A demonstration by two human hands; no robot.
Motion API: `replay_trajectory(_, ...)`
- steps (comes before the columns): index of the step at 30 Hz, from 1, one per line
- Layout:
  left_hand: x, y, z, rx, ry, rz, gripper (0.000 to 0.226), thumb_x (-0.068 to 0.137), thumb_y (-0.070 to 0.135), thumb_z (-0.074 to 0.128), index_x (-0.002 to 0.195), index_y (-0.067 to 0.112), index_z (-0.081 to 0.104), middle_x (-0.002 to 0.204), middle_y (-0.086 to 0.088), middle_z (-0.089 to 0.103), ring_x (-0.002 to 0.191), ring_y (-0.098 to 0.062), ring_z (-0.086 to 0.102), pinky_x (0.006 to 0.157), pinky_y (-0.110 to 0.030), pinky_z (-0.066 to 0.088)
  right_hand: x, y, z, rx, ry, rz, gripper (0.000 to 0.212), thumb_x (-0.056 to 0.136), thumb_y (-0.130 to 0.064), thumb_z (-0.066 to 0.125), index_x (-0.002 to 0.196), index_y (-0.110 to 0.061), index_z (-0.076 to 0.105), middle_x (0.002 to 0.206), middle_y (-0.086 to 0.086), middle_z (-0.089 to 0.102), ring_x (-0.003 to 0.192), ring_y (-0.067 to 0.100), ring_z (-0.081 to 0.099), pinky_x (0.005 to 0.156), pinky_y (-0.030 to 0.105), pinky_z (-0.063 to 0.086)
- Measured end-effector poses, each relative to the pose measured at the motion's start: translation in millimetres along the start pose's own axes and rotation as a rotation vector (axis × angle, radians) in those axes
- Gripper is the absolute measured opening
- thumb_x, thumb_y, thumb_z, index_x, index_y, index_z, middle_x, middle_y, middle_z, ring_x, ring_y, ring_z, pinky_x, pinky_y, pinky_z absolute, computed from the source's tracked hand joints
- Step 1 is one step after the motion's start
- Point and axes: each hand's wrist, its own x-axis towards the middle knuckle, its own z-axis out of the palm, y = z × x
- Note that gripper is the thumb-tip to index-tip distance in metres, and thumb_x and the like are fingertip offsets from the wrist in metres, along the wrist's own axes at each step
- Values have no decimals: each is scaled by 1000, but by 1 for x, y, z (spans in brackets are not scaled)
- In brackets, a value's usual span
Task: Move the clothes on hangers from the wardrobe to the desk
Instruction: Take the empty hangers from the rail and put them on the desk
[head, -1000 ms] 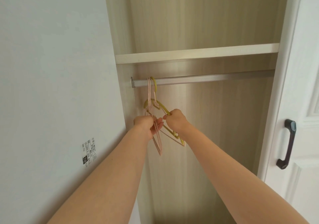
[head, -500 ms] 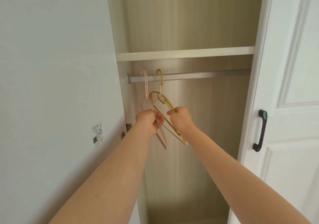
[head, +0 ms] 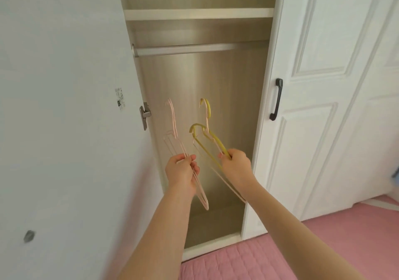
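My left hand [head: 182,173] grips bare pink hangers [head: 173,128] by their lower bars, hooks pointing up. My right hand [head: 235,164] grips yellow-green hangers [head: 205,138], with a pink one among them, by the shoulder. Both bunches are held in front of the open wardrobe, well below the metal rail [head: 194,48], which carries nothing. No clothes hang on any of these hangers. The desk is out of view.
The open wardrobe door [head: 64,107] stands at my left with a metal hinge [head: 145,114]. A shut white door with a dark handle [head: 276,99] is at the right. A shelf [head: 198,13] runs above the rail. A pink quilted mat [head: 280,247] covers the floor.
Both hands have lifted the hangers off the rail and brought them down and apart. The view has tilted down, showing the wardrobe's bottom and the floor.
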Motion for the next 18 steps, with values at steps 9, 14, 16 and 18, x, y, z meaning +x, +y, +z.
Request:
replay_trajectory(9, -90, -66, -78, 103, -77, -141, 20, 95, -8, 42, 110, 1, 52, 82, -13, 57, 58, -13, 45, 50, -22, 42, -139, 43, 3, -24, 95, 140, 26, 98, -16, 40, 99, -5, 64, 88, 9, 65, 59, 14, 48, 50, 22, 37)
replay_trajectory(14, -146, -87, -138, 213, -180, -202, 20, 96, -5, 45, 112, -5, 55, 82, -11, 59, 58, -11, 47, 50, -22, 45, -231, 61, 13, 3, 158, 231, 24, 98, -16, 41, 98, -9, 63, 71, -1, 54, 54, 10, 42, 48, 21, 32)
replay_trajectory(16, -170, -91, -166, 234, -226, -227, 18, 96, -5, 46, 111, -5, 55, 83, -11, 59, 59, -12, 48, 54, -24, 46, -268, 69, 20, 17, 190, 255, 22, 97, -16, 42, 98, -10, 63, 69, -1, 54, 52, 10, 41, 46, 22, 31)
replay_trajectory(18, -193, -96, -193, 260, -267, -243, 14, 96, -4, 48, 107, -3, 57, 82, -11, 60, 59, -12, 50, 55, -25, 48, -305, 77, 27, -6, 216, 276, 21, 97, -17, 42, 96, -12, 63, 68, -2, 53, 53, 10, 41, 47, 22, 30)
